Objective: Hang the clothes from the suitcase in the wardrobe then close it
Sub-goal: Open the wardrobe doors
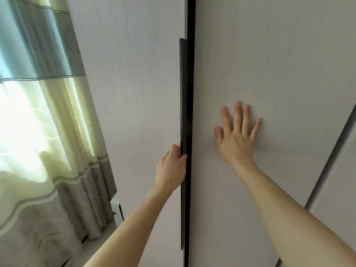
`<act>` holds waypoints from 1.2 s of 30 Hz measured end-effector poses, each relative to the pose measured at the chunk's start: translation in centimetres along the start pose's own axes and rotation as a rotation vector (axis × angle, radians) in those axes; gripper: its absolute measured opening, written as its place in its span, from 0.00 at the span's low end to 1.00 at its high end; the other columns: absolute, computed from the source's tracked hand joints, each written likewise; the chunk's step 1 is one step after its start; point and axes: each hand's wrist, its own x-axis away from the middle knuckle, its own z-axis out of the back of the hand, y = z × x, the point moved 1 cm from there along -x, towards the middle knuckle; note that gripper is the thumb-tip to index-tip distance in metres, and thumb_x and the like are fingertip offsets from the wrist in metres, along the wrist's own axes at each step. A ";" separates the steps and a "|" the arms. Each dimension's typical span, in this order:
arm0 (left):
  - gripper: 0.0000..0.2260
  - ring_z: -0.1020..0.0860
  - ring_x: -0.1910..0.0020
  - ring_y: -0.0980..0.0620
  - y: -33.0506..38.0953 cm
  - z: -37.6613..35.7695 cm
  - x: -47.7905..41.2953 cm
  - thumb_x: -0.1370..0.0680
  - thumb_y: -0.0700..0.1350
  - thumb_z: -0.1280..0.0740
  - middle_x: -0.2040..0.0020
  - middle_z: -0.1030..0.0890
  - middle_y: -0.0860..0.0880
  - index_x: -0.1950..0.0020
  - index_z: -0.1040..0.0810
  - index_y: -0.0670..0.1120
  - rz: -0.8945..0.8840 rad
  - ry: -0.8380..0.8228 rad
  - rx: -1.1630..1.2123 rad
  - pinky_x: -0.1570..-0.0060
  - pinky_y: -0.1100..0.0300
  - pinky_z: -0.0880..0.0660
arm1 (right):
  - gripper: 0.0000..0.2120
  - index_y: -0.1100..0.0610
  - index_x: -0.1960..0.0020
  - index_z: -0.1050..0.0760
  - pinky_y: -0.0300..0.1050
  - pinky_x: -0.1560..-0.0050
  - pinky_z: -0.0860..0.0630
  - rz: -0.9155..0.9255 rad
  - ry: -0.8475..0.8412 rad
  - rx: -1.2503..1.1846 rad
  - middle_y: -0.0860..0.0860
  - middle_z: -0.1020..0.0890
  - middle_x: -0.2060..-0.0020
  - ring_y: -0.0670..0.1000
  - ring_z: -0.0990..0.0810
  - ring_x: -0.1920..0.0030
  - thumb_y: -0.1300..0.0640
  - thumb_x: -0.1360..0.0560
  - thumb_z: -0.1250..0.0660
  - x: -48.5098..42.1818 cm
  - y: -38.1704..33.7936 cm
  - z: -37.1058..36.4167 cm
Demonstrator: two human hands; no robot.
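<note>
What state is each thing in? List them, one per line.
left door: almost shut, narrow dark gap at its edge.
right door: pressed by the right hand.
handle: gripped by the left hand.
right hand: flat, fingers spread.
curtain: drawn, lit from behind.

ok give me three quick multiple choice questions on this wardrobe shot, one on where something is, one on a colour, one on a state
1. Where does the right hand rest?
A. on a hanger
B. flat on the right door
C. on a suitcase

2. What colour is the long handle?
A. white
B. gold
C. black

3. How is the left hand?
A. curled round the handle's edge
B. hanging free
C. holding a shirt

Answers:
1 B, its fingers lie spread on that pale panel.
2 C, it shows as a dark strip against the pale door.
3 A, thumb and fingers wrap the strip.
</note>
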 end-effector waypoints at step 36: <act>0.19 0.18 0.52 0.58 -21.9 31.6 16.2 0.27 0.58 0.29 0.48 0.17 0.56 0.39 0.28 0.57 0.318 0.254 -0.100 0.49 0.59 0.24 | 0.38 0.39 0.20 0.48 0.49 0.26 0.36 0.416 -0.465 -1.114 0.44 0.40 0.21 0.48 0.40 0.23 0.36 0.24 0.33 10.1 -41.5 17.5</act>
